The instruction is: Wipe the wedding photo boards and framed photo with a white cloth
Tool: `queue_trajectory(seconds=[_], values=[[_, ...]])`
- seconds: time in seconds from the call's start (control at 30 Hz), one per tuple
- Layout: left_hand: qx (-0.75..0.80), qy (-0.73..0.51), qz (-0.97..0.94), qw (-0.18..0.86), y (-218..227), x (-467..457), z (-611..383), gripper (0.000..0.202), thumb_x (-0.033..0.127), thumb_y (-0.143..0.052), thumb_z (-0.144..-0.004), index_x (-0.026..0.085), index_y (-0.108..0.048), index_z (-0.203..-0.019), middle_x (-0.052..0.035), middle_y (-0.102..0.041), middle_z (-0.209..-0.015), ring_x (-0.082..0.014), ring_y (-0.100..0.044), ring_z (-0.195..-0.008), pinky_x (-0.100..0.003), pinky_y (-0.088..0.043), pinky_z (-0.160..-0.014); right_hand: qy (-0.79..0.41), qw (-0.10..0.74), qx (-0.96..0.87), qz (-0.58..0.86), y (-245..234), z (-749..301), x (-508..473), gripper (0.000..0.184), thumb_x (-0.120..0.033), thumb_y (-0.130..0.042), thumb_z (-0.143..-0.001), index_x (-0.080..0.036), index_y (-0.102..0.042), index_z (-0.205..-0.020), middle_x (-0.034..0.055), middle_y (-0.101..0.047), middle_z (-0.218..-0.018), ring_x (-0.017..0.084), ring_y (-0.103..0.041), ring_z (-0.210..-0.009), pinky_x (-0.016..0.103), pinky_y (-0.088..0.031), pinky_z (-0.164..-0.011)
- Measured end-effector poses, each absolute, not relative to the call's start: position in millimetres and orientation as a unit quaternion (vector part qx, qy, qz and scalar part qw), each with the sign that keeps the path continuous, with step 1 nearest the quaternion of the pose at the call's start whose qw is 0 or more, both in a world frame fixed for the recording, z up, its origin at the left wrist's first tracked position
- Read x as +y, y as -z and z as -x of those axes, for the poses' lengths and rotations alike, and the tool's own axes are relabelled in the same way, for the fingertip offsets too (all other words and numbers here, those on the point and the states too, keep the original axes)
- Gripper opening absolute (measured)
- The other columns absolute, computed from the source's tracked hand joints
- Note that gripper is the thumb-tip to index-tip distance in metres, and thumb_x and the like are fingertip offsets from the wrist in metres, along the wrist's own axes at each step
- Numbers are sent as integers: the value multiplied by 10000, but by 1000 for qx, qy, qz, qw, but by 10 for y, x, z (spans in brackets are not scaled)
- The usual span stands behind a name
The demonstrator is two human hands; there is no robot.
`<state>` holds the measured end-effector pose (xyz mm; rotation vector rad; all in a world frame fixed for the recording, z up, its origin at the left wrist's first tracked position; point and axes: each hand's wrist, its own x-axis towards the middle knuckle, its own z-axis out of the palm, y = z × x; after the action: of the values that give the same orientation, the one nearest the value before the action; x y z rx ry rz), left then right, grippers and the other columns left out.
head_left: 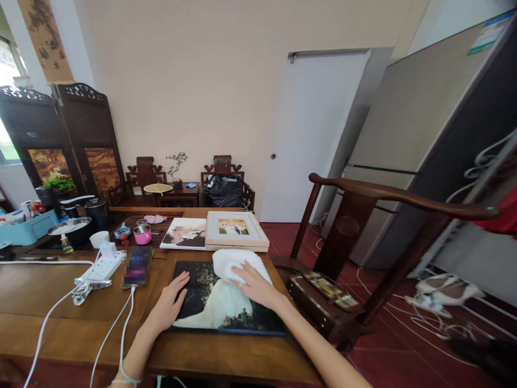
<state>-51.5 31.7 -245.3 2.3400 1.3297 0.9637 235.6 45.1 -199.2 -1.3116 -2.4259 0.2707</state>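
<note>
A dark photo panel (194,307) showing a pale gown lies flat on the wooden table (100,328). My left hand (172,302) rests at the panel's left edge with its fingers stretched out and holds nothing. Under my right hand (254,283) is a white cloth (224,261), bunched at the fingers and spread over the panel's upper right part. The cloth hides that part of the picture. Just behind the panel lie a white-framed photo (234,226) and another photo panel (183,233).
To the left are a phone (137,267) on a charging cable, a power strip (105,264), a pink cup (142,234) and a blue bin (30,231). A wooden chair (347,221) stands close on the right, before a fridge (407,129). Cables trail across the table.
</note>
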Motion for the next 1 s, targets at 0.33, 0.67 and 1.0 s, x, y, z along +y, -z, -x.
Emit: queue_trajectory(seconds=[0.33,0.67,1.0], values=[[464,-347,-803,137,2451,308,497,363,284,-389,-892,192,-540,-1209,-71,-501,-1332,-199,-424,-1263,-418,-331,-1067,-118,179,-879,427,2029,-2285,-127,277,-151,-414,-813,-171,-585,-1030,139,-440,-1356,235,-259,-1332,498,-128,-1100],[469,-343,-803,134,2433,282,496,363,274,-391,-892,203,-535,-1217,-59,-497,-1337,-194,-428,-1260,-418,-335,-1067,-154,134,-892,403,1936,-2253,-490,290,-152,-433,-793,-170,-594,-1034,154,-507,-1290,250,-246,-1337,519,-145,-1094],[466,-336,-806,142,2423,294,503,370,280,-378,-895,218,-525,-1229,-57,-490,-1343,-191,-415,-1269,-425,-321,-1075,-96,202,-863,453,2020,-2033,635,300,-215,-399,-865,-195,-560,-1117,107,-577,-1203,263,-489,-1137,502,-180,-1061]])
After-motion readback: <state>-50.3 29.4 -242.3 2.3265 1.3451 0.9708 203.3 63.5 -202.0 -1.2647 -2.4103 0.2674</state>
